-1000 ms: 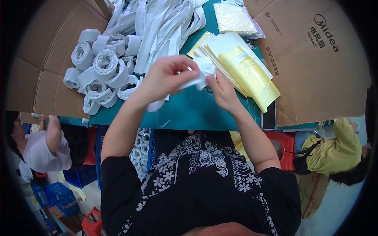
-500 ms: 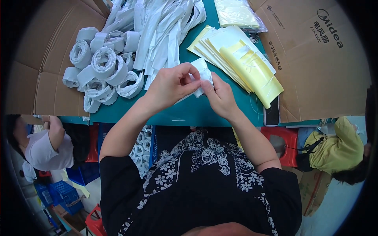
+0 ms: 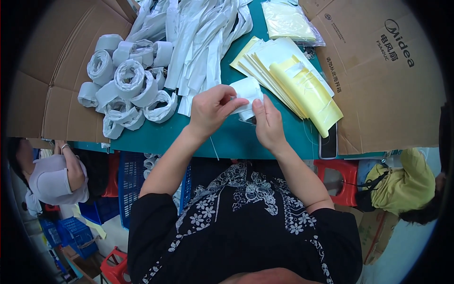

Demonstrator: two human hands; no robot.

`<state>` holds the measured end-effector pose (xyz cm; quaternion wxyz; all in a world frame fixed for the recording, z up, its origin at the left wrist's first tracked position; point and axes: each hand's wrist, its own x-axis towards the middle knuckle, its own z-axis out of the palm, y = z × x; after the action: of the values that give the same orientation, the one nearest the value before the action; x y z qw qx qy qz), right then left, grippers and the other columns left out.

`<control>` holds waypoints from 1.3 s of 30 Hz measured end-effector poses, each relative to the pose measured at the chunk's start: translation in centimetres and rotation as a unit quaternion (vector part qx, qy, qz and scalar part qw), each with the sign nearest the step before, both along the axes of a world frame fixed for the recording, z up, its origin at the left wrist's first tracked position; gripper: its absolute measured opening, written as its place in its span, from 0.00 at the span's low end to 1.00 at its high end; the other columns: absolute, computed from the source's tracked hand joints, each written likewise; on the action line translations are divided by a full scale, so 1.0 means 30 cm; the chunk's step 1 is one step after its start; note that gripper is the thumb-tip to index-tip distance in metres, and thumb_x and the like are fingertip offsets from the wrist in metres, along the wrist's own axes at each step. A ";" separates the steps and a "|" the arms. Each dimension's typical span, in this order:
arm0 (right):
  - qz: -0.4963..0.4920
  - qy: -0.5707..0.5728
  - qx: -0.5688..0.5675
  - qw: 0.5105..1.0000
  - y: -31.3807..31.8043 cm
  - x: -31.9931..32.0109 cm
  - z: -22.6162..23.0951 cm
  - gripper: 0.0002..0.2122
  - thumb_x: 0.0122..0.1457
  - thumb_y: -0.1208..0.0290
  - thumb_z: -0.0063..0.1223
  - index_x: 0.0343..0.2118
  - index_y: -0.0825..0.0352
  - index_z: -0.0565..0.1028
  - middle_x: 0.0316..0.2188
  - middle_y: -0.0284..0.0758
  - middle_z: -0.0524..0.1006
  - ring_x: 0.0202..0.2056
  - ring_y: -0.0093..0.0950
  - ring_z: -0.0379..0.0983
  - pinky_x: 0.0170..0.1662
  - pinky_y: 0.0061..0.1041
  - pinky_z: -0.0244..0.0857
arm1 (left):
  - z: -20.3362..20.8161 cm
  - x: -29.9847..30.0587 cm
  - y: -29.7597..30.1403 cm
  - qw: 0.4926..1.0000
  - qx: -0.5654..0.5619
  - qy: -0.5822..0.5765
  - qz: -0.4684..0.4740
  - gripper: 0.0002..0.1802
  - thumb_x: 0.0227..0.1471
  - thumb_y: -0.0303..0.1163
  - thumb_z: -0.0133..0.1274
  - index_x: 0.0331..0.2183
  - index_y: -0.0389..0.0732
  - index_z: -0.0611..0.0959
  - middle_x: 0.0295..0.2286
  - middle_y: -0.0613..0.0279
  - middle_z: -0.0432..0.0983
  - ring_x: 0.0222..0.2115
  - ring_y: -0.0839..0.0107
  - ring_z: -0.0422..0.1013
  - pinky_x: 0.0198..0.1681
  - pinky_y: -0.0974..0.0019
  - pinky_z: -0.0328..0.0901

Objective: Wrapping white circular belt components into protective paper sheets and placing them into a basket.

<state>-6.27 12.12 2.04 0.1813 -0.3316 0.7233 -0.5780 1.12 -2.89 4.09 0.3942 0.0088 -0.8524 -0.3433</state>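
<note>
On either side of the counter, the room holds two other persons: one in a pale lilac top [image 3: 56, 182] at left, one in a yellow top [image 3: 397, 184] at right. The counter [image 3: 151, 142] is green and smooth, with open carton flaps at its left [image 3: 61, 61] and right [image 3: 364, 118]. A red stool [image 3: 333, 182] and a blue crate [image 3: 130, 189] sit below its near edge; the crate contains white coils.

At the far middle, a heap of long white strips [image 3: 198, 52] lies uncoiled and is judged outstanding. At left, a pile of white coils [image 3: 109, 94] is rolled up and judged complete. The stock at both stages is plentiful; no exact share can be given. At right lie yellow-and-white sheets [image 3: 279, 78], partly fanned, with a bagged yellow pack [image 3: 291, 23] beyond and a phone [image 3: 328, 144] nearer.

Above the counter's middle, between the two hands, is one white roll [image 3: 248, 92], judged part-way through. The right hand [image 3: 269, 123] has a closed grip on its right side, thumb in front. The left hand [image 3: 215, 106] is half curled with its thumb against the roll; whether that grip pinches it cannot be told.
</note>
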 end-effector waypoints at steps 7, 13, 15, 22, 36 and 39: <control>-0.082 0.202 0.023 0.976 -0.004 -0.041 0.025 0.16 0.63 0.63 0.37 0.41 0.72 0.70 0.27 0.38 0.70 0.28 0.30 0.66 0.34 0.26 0.62 | -0.056 0.045 0.100 0.967 0.229 0.004 0.111 0.08 0.44 0.28 0.60 0.29 0.34 0.81 0.25 0.60 0.75 0.23 0.74 0.68 0.25 0.72 0.61; -0.045 0.290 0.005 0.956 -0.003 -0.026 0.061 0.11 0.58 0.68 0.47 0.33 0.73 0.69 0.33 0.42 0.65 0.31 0.38 0.65 0.33 0.31 0.61 | -0.087 0.031 0.124 0.807 0.578 -0.098 -0.067 0.11 0.52 0.32 0.53 0.36 0.36 0.80 0.32 0.63 0.77 0.29 0.77 0.69 0.36 0.75 0.64; -0.008 0.303 0.015 0.953 0.012 -0.035 0.080 0.10 0.58 0.70 0.47 0.32 0.75 0.68 0.35 0.43 0.64 0.33 0.36 0.64 0.35 0.29 0.61 | -0.106 0.035 0.110 0.709 0.681 -0.061 -0.174 0.12 0.53 0.32 0.53 0.39 0.37 0.79 0.34 0.63 0.76 0.32 0.77 0.69 0.39 0.74 0.63; 0.101 0.315 -0.066 0.942 0.030 -0.067 0.140 0.14 0.50 0.75 0.57 0.35 0.68 0.63 0.33 0.41 0.63 0.33 0.36 0.63 0.37 0.29 0.61 | -0.112 0.039 0.110 0.613 0.703 -0.041 -0.358 0.22 0.51 0.33 0.55 0.48 0.39 0.71 0.43 0.62 0.71 0.44 0.72 0.67 0.49 0.63 0.60; 0.126 0.339 -0.092 0.928 -0.022 -0.023 0.200 0.20 0.38 0.68 0.69 0.34 0.67 0.72 0.46 0.41 0.62 0.47 0.35 0.66 0.45 0.26 0.65 | -0.125 0.081 -0.017 0.640 0.617 -0.075 -0.452 0.46 0.36 0.32 0.66 0.56 0.39 0.60 0.49 0.56 0.65 0.51 0.62 0.63 0.53 0.58 0.59; 0.099 0.318 -0.107 0.937 -0.031 -0.027 0.157 0.16 0.37 0.70 0.69 0.31 0.66 0.76 0.45 0.40 0.62 0.42 0.32 0.70 0.43 0.27 0.66 | -0.121 0.073 0.025 0.629 0.703 -0.026 -0.331 0.33 0.44 0.30 0.61 0.51 0.38 0.65 0.43 0.60 0.69 0.42 0.67 0.68 0.45 0.64 0.64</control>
<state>-7.09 11.18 6.76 -0.0387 -0.5851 0.6406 -0.4958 3.30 -2.15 0.45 0.1063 0.0091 -0.3080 -0.9454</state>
